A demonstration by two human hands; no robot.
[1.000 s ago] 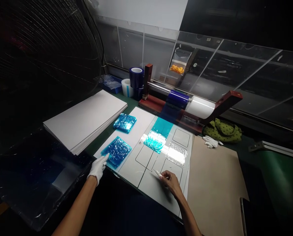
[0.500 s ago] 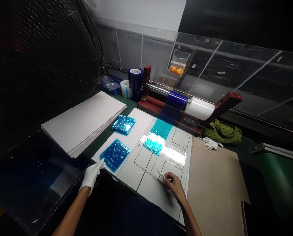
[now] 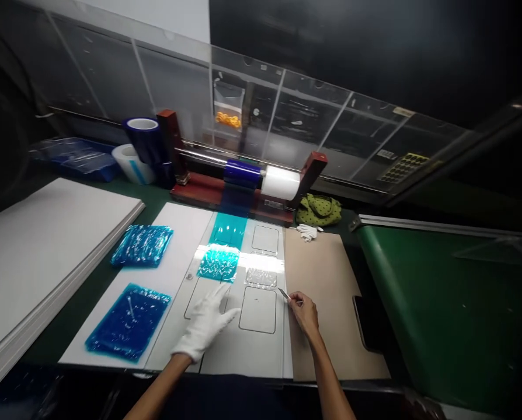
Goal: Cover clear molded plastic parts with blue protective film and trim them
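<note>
My left hand (image 3: 206,324), in a white glove, is open with fingers spread, low over a marked sheet (image 3: 247,353) of rounded outlines. Its fingertips are close to the lower edge of a crinkled teal film piece (image 3: 218,263); whether they touch it I cannot tell. My bare right hand (image 3: 303,311) pinches a slim pointed metal tool (image 3: 284,293), its tip near the sheet's right edge. A clear film piece (image 3: 261,277) lies to the upper left of that tip. Two stacks of blue film, one nearer (image 3: 129,322) and one farther (image 3: 142,246), lie to the left.
Behind the sheet, a red-ended stand (image 3: 168,140) carries a blue film roll (image 3: 242,174) and a white roll (image 3: 281,183). A paper stack (image 3: 55,233) is at left. To the right are brown board (image 3: 326,297), a dark phone-like object (image 3: 366,324), a glove (image 3: 308,232) and a green pouch (image 3: 319,210).
My left hand has moved right, from beside the nearer blue stack to over the marked sheet. My right hand, still gripping the tool, has shifted to the sheet's right edge. The view has turned right.
</note>
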